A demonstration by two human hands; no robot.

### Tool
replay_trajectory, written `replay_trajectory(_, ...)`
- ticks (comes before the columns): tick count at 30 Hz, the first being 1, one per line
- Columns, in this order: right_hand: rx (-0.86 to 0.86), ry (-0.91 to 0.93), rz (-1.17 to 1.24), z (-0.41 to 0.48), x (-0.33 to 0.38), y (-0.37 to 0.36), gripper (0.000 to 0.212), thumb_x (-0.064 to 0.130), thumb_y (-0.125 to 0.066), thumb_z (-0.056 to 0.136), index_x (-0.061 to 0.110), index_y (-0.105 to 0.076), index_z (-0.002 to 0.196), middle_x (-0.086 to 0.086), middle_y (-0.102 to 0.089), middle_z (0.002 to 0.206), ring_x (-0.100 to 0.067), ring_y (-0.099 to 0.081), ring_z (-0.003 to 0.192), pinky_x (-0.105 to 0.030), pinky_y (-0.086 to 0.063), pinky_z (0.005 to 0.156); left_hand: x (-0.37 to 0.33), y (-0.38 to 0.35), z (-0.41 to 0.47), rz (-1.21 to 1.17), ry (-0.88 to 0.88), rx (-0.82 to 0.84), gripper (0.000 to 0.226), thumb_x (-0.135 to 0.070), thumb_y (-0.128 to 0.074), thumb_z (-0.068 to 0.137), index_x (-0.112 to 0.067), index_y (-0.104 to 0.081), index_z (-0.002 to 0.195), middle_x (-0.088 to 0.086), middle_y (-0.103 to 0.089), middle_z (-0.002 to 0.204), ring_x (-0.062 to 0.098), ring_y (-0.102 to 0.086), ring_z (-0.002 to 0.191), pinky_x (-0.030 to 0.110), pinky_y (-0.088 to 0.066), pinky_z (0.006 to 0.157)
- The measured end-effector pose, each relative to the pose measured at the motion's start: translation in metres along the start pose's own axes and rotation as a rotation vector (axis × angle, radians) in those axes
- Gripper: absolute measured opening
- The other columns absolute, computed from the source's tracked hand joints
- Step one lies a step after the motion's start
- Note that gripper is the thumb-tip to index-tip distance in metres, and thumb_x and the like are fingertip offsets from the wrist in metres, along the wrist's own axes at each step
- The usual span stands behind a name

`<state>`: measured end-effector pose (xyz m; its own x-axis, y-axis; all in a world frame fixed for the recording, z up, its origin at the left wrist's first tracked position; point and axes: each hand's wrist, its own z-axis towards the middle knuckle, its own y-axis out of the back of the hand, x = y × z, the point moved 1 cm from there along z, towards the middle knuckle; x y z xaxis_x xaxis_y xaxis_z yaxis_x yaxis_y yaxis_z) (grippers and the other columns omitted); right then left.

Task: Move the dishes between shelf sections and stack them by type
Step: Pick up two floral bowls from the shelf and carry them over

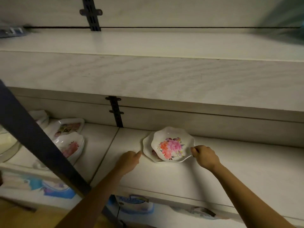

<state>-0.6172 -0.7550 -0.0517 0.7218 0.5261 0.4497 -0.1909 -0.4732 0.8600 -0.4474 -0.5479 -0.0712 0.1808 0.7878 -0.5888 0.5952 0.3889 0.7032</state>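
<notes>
white scalloped dish (171,146), pink flowers inside, atop a second.

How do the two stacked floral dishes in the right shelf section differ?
The top dish shows its whole pink flower print; the lower dish is mostly covered, with only its left rim showing. The right hand pinches the top dish's rim; the left hand is beside the lower dish. Both are white and wavy-rimmed.

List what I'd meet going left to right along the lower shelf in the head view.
A pile of floral dishes → left hand → stacked floral bowls → right hand at their rim.
</notes>
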Motion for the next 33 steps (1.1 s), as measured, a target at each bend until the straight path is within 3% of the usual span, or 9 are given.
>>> replay_trajectory(3, 0.035, -0.002, -0.034, 0.013, 0.018, -0.011, 0.036, 0.033, -0.033, 0.097, 0.012, -0.060, 0.086, -0.017, -0.064, 0.106, -0.028, -0.051, 0.082, -0.029, -0.038, 0.071, 0.014, 0.010, -0.004, 0.043, -0.038, -0.081, 0.043, -0.039, -0.032, 0.098, -0.012, -0.056, 0.076, 0.002, -0.056, 0.074, 0.019, -0.053, 0.076, 0.028, -0.040, 0.075)
replay_trajectory(7, 0.066, -0.017, -0.086, 0.022, 0.033, -0.024, 0.044, 0.037, -0.031, 0.098, 0.008, -0.063, 0.106, -0.016, -0.063, 0.114, -0.033, -0.059, 0.103, -0.029, -0.038, 0.073, 0.027, 0.026, -0.010, 0.039, -0.090, -0.130, 0.041, -0.036, -0.035, 0.098, -0.016, -0.050, 0.065, -0.003, -0.048, 0.059, 0.012, -0.046, 0.059, 0.027, -0.039, 0.069)
replay_trajectory(11, 0.099, -0.026, -0.119, 0.022, 0.038, -0.029, 0.045, 0.039, -0.030, 0.098, 0.011, -0.063, 0.109, -0.013, -0.064, 0.116, -0.030, -0.060, 0.104, -0.032, -0.044, 0.080, 0.033, 0.038, -0.018, 0.073, -0.124, -0.138, 0.033, -0.031, -0.040, 0.097, -0.015, -0.051, 0.070, -0.004, -0.050, 0.060, 0.009, -0.048, 0.058, 0.025, -0.039, 0.061)
replay_trajectory(14, 0.054, 0.002, -0.257, 0.016, 0.037, -0.023, 0.048, 0.045, -0.026, 0.097, 0.013, -0.057, 0.114, -0.010, -0.062, 0.118, -0.028, -0.059, 0.106, -0.032, -0.043, 0.079, 0.038, 0.042, -0.023, 0.092, -0.157, -0.135, 0.032, -0.030, -0.043, 0.095, -0.006, -0.058, 0.081, 0.005, -0.058, 0.069, 0.018, -0.053, 0.068, 0.027, -0.040, 0.064)
replay_trajectory(18, -0.008, 0.117, -0.340, 0.001, 0.040, -0.008, 0.042, 0.045, -0.033, 0.096, 0.014, -0.052, 0.118, -0.009, -0.062, 0.118, -0.028, -0.059, 0.106, -0.034, -0.046, 0.082, 0.038, 0.045, -0.032, 0.160, -0.244, -0.141, 0.027, -0.028, -0.044, 0.095, -0.009, -0.056, 0.079, 0.018, -0.068, 0.086, 0.020, -0.055, 0.072, 0.029, -0.040, 0.066)
replay_trajectory(23, 0.032, 0.326, -0.360, -0.028, 0.048, 0.005, 0.033, 0.043, -0.041, 0.094, 0.023, -0.053, 0.117, 0.000, -0.063, 0.119, -0.023, -0.060, 0.104, -0.033, -0.048, 0.080, 0.038, 0.048, -0.048, 0.231, -0.312, -0.139, 0.024, -0.029, -0.046, 0.094, -0.014, -0.049, 0.076, 0.006, -0.059, 0.076, 0.018, -0.052, 0.070, 0.026, -0.036, 0.061)
replay_trajectory(27, 0.080, 0.486, -0.405, -0.053, 0.061, 0.004, 0.031, 0.042, -0.040, 0.095, 0.024, -0.053, 0.117, 0.002, -0.062, 0.120, -0.020, -0.061, 0.102, -0.026, -0.042, 0.071, 0.042, 0.050, -0.065, 0.245, -0.346, -0.139, 0.024, -0.029, -0.047, 0.094, -0.017, -0.047, 0.074, -0.005, -0.047, 0.061, 0.014, -0.048, 0.064, 0.023, -0.038, 0.062)
replay_trajectory(33, 0.152, 0.648, -0.390, -0.086, 0.095, -0.003, 0.038, 0.042, -0.042, 0.095, 0.029, -0.046, 0.130, 0.007, -0.054, 0.133, -0.016, -0.053, 0.118, -0.031, -0.045, 0.092, 0.053, 0.059, -0.106, 0.231, -0.324, -0.179, 0.027, -0.032, -0.045, 0.094, -0.030, -0.043, 0.068, -0.009, -0.048, 0.066, 0.007, -0.049, 0.064, 0.016, -0.042, 0.068)
